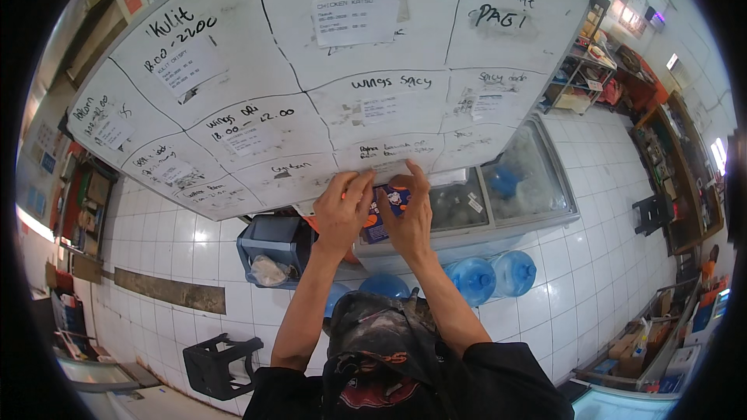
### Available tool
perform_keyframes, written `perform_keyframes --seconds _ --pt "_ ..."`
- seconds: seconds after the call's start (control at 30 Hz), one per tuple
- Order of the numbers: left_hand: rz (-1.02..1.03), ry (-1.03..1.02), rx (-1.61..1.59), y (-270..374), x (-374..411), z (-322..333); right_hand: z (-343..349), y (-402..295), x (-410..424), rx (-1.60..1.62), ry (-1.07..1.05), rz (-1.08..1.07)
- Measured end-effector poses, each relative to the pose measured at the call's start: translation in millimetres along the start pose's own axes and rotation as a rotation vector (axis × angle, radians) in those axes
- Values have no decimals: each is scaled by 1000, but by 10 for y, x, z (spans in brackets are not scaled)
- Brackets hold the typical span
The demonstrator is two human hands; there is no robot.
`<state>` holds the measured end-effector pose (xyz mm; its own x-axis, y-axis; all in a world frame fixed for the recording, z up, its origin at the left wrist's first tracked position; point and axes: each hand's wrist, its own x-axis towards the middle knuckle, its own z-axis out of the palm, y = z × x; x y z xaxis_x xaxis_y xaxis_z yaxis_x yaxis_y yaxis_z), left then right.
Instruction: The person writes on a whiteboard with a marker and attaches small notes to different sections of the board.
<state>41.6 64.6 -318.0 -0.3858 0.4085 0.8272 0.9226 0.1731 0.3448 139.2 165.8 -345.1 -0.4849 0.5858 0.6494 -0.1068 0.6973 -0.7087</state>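
Before me rises a whiteboard (pixel 385 64) ruled into hand-drawn cells, with handwriting and several printed paper labels stuck on it. Both of my hands are at its lower edge, side by side. My left hand (pixel 343 210) has its fingers bent, the tips against the board. My right hand (pixel 409 216) holds its index finger up against the board, with the thumb apart from it. Between the fingertips a pale label strip (pixel 388 169) shows faintly; whether either hand pinches it is hidden. A purple and orange printed panel (pixel 378 227) is partly visible behind my hands.
Below the board stands a chest freezer (pixel 525 216) with glass lids. Large blue water bottles (pixel 475 280) stand along its front. A grey-blue bin (pixel 271 251) holding a plastic bag is left of my arms. A black stool (pixel 222 364) stands on the tiled floor.
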Motion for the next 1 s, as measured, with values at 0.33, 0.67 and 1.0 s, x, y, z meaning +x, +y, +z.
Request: perform_keyframes --seconds 0.33,0.67,1.0 --pt "-32 7 26 93 10 6 -157 -7 55 6 -52 -1" --pt "-59 -2 3 124 -20 24 -318 27 144 -80 -171 -38" --pt "-85 -27 -14 165 -42 6 -241 -33 65 -97 -65 -70"
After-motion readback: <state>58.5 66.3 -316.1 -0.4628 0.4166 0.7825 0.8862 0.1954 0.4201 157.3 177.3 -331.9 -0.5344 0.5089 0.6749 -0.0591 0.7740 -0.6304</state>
